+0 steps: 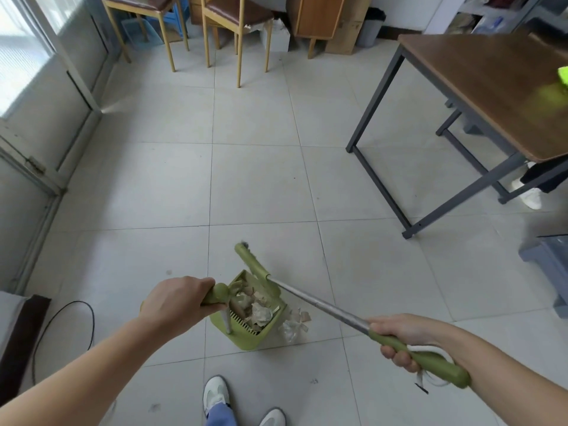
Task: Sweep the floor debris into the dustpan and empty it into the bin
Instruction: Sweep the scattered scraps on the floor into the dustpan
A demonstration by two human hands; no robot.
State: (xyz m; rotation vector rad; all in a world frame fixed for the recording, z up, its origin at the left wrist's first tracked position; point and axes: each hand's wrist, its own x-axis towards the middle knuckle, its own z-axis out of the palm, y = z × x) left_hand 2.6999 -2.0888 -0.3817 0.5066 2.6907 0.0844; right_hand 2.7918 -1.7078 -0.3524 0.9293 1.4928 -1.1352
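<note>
- Left hand [178, 302] clenched around the green top grip of the dustpan [250, 312] handle; forearm comes in from lower left.
- Dustpan is green, upright on the tile floor [255, 186] just ahead of the person's feet, open top facing the camera, comb teeth along its near inner edge.
- Debris [255, 309] inside the dustpan: crumpled paper, brownish scraps, filling most of the opening.
- More scraps [295, 324] lie on the floor touching or just beside the dustpan's right side: a clear crumpled wrapper and some small tan bits.
- Right hand [396, 339] grasping the broom [322, 305] at the junction of the metal shaft and the green end grip; fingers wrapped underneath, thumb side on top.
- Broom shaft runs diagonally from the right hand up-left to the green broom head [250, 261], which sits at the far rim of the dustpan; dark bristle tuft shows at its far tip. Cannot tell whether the head touches the rim.
- White cord loop and a dark tag hang off the broom's end grip near the right wrist.
- Two white shoes [215, 392] at bottom centre, blue trouser leg over the left one.
- Desk [491, 90] with brown top and dark metal frame at upper right; a blurred bright green object sits on it at the frame edge.
- Grey bin [370, 27] at the far wall, beside a wooden cabinet, well apart from the dustpan.
- Wooden chairs [236, 23] along the far wall; black cable [67, 324] curls on the floor at lower left.
- Another person's white shoe visible under the desk at right.
</note>
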